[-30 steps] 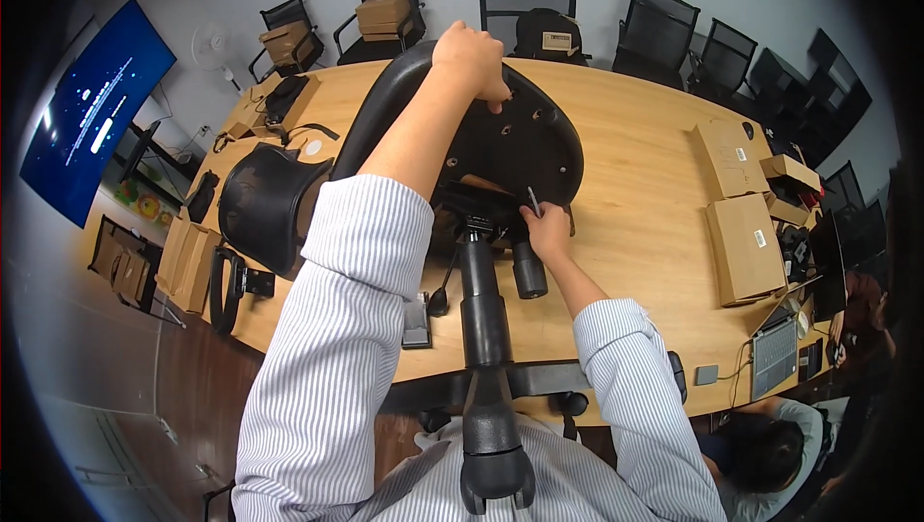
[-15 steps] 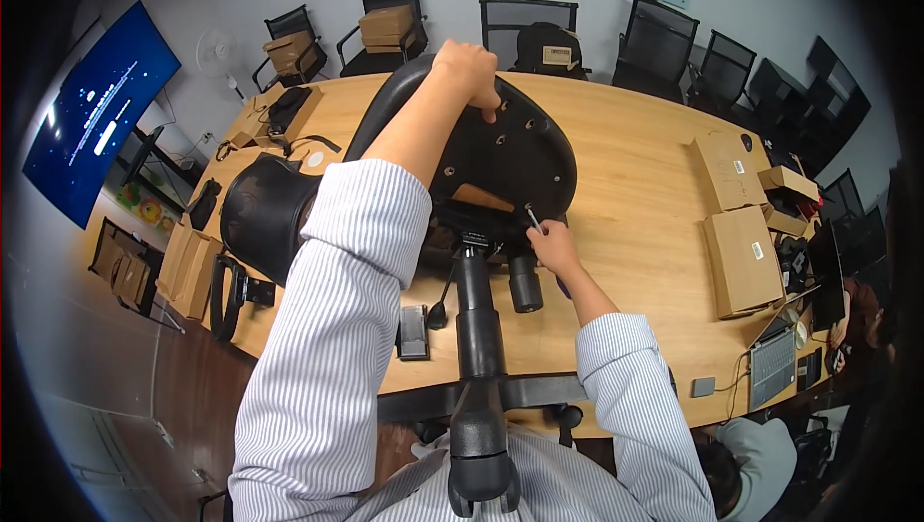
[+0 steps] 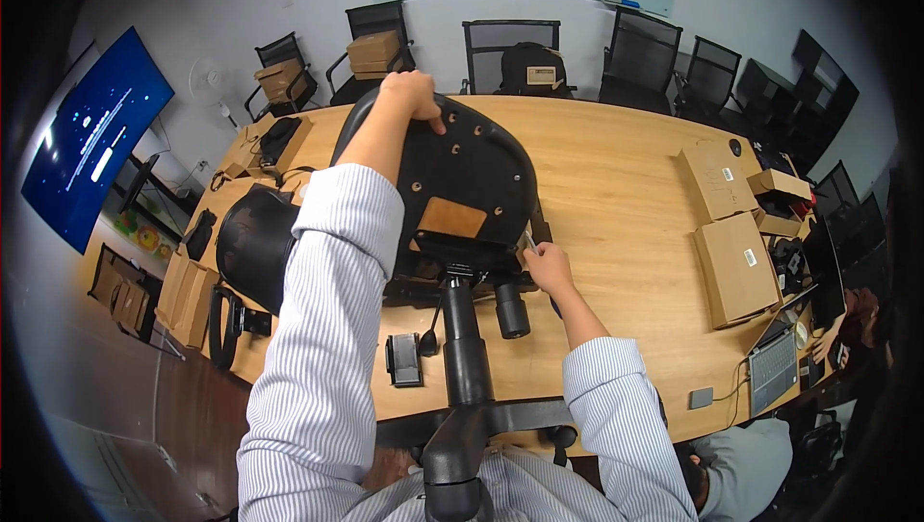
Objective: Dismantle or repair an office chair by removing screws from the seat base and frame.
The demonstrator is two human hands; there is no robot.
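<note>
The seat (image 3: pixel 486 171) tilts over the counter (image 3: pixel 626 204), its underside facing nearward, the column (image 3: pixel 464 349) running lengthwise nearward from its near edge. The left hand (image 3: pixel 411 94) clamps the seat's far rim; the right hand (image 3: pixel 550 268), closer to the column, pinches a slim tool (image 3: pixel 528 242) slanting up beside the seat's right edge.

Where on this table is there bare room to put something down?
The widest bare tabletop lies between the chair seat and the cardboard boxes at right; it's crowded around the curved black part at left and around the laptop.
</note>
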